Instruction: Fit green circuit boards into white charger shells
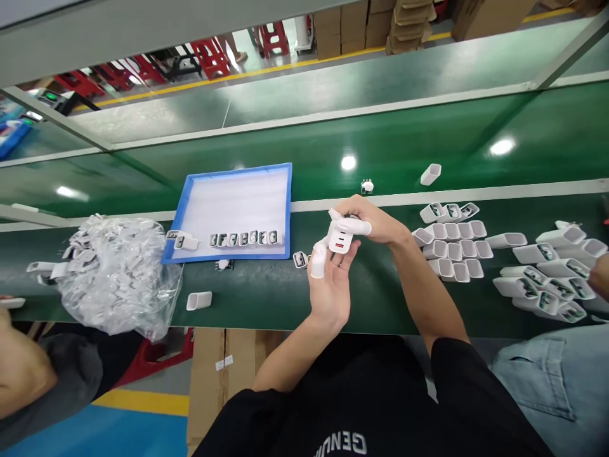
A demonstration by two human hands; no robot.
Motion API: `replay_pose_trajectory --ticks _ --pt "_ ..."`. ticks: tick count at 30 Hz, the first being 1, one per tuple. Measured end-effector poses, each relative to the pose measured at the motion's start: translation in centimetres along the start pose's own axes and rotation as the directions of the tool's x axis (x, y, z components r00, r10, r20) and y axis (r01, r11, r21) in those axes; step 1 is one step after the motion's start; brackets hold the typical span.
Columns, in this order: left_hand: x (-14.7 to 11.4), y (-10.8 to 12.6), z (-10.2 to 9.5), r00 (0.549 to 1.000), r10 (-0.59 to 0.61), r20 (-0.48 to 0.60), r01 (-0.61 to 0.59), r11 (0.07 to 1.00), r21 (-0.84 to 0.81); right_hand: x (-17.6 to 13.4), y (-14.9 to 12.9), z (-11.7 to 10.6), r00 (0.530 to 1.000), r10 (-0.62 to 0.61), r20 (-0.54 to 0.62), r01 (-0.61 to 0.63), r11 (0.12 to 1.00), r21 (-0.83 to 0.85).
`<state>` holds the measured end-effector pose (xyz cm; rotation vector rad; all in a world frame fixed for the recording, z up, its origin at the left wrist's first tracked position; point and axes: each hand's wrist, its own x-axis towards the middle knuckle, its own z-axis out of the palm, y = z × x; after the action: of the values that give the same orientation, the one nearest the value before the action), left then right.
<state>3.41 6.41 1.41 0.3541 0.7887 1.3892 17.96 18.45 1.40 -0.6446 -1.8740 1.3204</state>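
Observation:
Between both hands is a white charger, its port face with a red port turned toward me. My left hand, with white finger covers, grips it from below and the left. From the upper right my right hand, also with covered fingertips, closes on its top. Just left of my left hand lies a small white housing with parts inside. A blue-rimmed tray to the left holds a row of white pieces with circuit boards. Behind my hands a small circuit board lies on the green surface.
A plastic bag of white parts sits at left. An empty white housing lies near the front edge. Rows of white housings and a pile with boards inside stand at right. People sit on both sides.

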Motion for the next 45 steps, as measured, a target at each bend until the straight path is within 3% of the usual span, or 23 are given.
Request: replay_pose_trajectory --ticks 3,7,16,19,21,24,25,26,27,28,29,30,32,35,40,43,45 --pt "-0.4 1.1 -0.5 0.986 -0.148 -0.077 0.145 0.988 -0.046 0.0 -0.4 0.7 0.998 -0.06 0.019 0.061 0.995 -0.074" --pt "-0.7 2.2 -0.8 0.966 -0.21 -0.152 0.191 0.973 -0.129 0.3 -1.0 1.5 0.991 -0.131 0.022 0.132 0.983 -0.126" --pt "0.4 4.2 -0.4 0.911 -0.338 -0.238 0.25 0.909 -0.334 0.9 -0.3 2.5 0.994 -0.013 -0.105 -0.01 0.976 -0.218" --pt "0.8 4.6 -1.3 0.924 -0.302 -0.233 0.216 0.918 -0.333 1.0 -0.6 2.4 0.989 -0.023 -0.147 -0.012 0.972 -0.236" --pt "1.5 5.1 -3.0 0.951 -0.228 -0.209 0.166 0.946 -0.279 0.8 -0.6 2.0 0.985 -0.021 -0.17 -0.022 0.969 -0.248" --pt "4.0 7.5 -7.3 0.984 0.077 -0.159 -0.081 0.996 -0.021 0.1 0.0 1.0 0.975 0.018 -0.22 -0.077 0.961 -0.266" --pt "5.2 8.9 -9.2 0.962 0.226 -0.151 -0.207 0.969 0.133 0.0 0.4 0.6 0.97 0.02 -0.243 -0.087 0.959 -0.271" --pt "6.5 10.6 -11.2 0.902 0.401 -0.158 -0.337 0.885 0.323 -0.2 0.7 0.3 0.965 0.023 -0.261 -0.097 0.957 -0.274" --pt "7.8 12.6 -13.2 0.809 0.563 -0.165 -0.41 0.744 0.528 -0.3 1.0 0.0 0.96 0.024 -0.278 -0.103 0.957 -0.271" --pt "9.1 14.7 -15.2 0.707 0.688 -0.164 -0.396 0.577 0.714 -0.3 1.2 -0.2 0.956 0.025 -0.291 -0.107 0.957 -0.269" --pt "10.3 16.7 -17.0 0.636 0.759 -0.139 -0.304 0.412 0.859 -0.3 1.4 -0.3 0.954 0.026 -0.3 -0.111 0.956 -0.27" --pt "11.5 18.5 -18.5 0.607 0.788 -0.105 -0.176 0.262 0.949 -0.3 1.4 -0.4 0.951 0.028 -0.309 -0.118 0.954 -0.277" --pt "13.3 21.4 -20.8 0.604 0.792 -0.091 -0.087 0.179 0.98 -0.2 1.4 -0.5 0.942 0.047 -0.331 -0.159 0.934 -0.321" --pt "14.8 23.2 -22.6 0.635 0.768 -0.086 -0.024 0.13 0.991 -0.3 1.3 -1.3 0.913 0.078 -0.4 -0.251 0.881 -0.401" --pt "15.7 23.3 -24.1 0.657 0.748 -0.091 0.042 0.085 0.996 -1.4 1.4 -3.9 0.809 0.002 -0.588 -0.308 0.853 -0.421" --pt "16.4 22.9 -25.1 0.694 0.711 -0.109 0.068 0.085 0.994 -2.1 2.1 -5.1 0.734 -0.003 -0.68 -0.388 0.82 -0.422" --pt "16.9 22.5 -25.6 0.718 0.684 -0.125 0.079 0.098 0.992 -2.2 3.1 -5.6 0.714 0.013 -0.7 -0.459 0.765 -0.453"
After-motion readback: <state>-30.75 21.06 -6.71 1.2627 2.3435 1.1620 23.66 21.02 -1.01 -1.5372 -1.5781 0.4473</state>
